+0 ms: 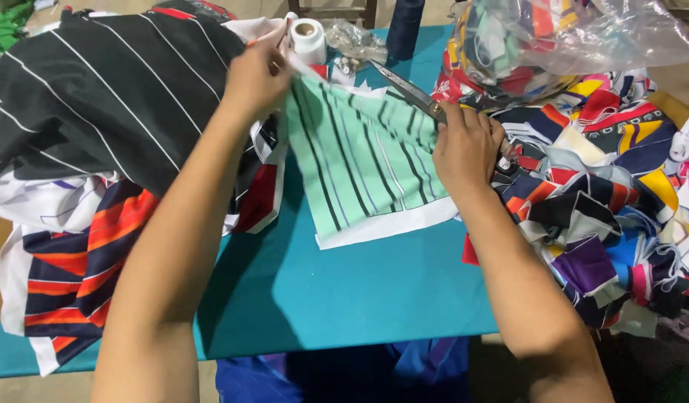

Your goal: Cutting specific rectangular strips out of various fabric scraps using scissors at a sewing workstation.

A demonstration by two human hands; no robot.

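- Crowding the teal cloth-covered table [359, 298], a heap of black fabric with thin white stripes [98, 89] is piled at the left, over navy, orange and white striped pieces [76, 276].
- A mound of multicoloured fabric scraps [605, 201] is spread along the right edge, and a clear plastic bag stuffed with more scraps [553, 37] sits above it.
- A white roll of tape [309, 39], a crumpled clear wrapper [355, 41] and a dark blue thread cone [404, 26] are seen at the far edge, just behind the work.
- The mint-green fabric panel with dark and white stripes and a white border [367, 164] lies at the table's middle, between both hands.
- Its top corner is pinched and lifted by the left hand [255, 75].
- Metal scissors [404, 89] are gripped by the right hand [467, 145], blades parted over the panel's upper edge.
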